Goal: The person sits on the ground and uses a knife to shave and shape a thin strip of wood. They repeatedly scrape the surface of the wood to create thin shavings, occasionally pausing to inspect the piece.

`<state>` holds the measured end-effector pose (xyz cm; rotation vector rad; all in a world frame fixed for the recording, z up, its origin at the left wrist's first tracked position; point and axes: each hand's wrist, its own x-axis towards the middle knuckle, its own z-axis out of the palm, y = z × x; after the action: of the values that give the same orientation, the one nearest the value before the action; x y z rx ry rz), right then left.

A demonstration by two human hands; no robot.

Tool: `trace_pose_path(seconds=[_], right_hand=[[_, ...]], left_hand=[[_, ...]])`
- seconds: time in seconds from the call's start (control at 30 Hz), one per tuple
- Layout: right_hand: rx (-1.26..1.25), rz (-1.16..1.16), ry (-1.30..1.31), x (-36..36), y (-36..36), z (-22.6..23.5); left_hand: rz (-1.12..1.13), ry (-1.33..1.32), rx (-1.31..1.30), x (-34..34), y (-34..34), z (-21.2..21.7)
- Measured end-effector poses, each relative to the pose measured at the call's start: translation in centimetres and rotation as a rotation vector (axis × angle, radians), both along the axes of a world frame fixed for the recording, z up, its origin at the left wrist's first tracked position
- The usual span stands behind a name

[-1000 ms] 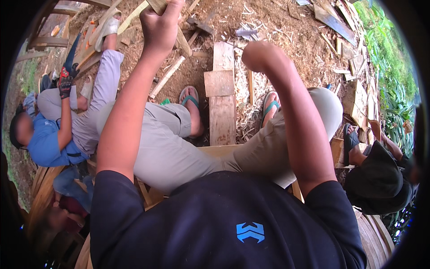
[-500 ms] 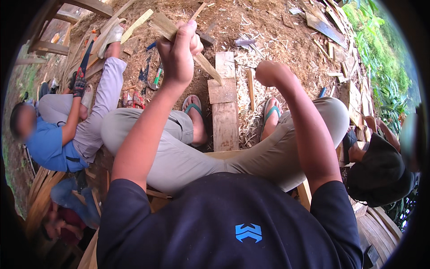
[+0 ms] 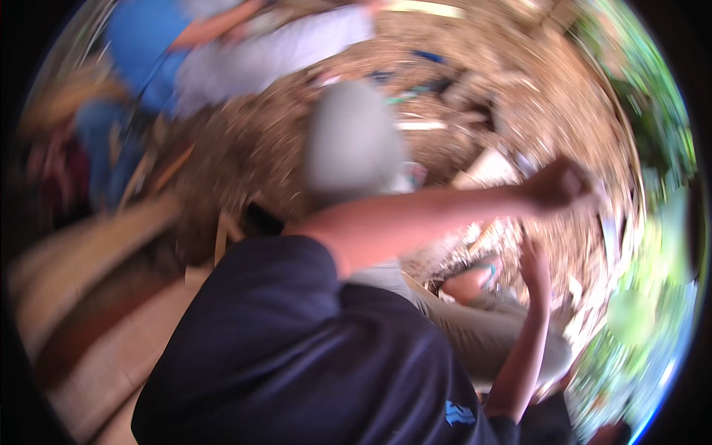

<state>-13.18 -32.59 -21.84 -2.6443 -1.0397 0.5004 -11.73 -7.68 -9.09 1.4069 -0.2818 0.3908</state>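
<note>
Strong motion blur covers the view. My left forearm reaches across to the right, and my left hand [image 3: 560,187] looks curled into a fist. A pale smear lies at its knuckles, too blurred to name. Below it, nearer my body, my right hand [image 3: 532,261] is raised over the wood shavings [image 3: 475,241], its fingers smeared. Whether it holds anything does not show. A pale plank [image 3: 487,167] lies on the ground behind my left forearm. My sandalled right foot [image 3: 472,283] rests beside the shavings.
A person in a blue shirt [image 3: 148,33] sits at the upper left, legs stretched out. Long boards [image 3: 96,259] lie at the lower left. Blurred tools, one with a green part [image 3: 408,95], lie beyond my left knee [image 3: 352,141]. Green plants [image 3: 638,311] line the right.
My view has swung sharply to the left, so the scene is turned and smeared. Both hands now appear farther right. The wooden strip seen in my left hand earlier can no longer be made out.
</note>
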Motion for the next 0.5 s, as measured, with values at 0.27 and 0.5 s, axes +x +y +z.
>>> trace_pose_path(seconds=[0.27,0.5], right_hand=[[0.03,-0.843,0.76,-1.3,5.1,1.4],[0.106,-0.978,0.741,-2.8,7.2,1.7]], left_hand=[[0.034,0.199,0.062,-4.5,2.5,3.1],[-0.006,0.189,0.041,-3.4,2.9,2.3]])
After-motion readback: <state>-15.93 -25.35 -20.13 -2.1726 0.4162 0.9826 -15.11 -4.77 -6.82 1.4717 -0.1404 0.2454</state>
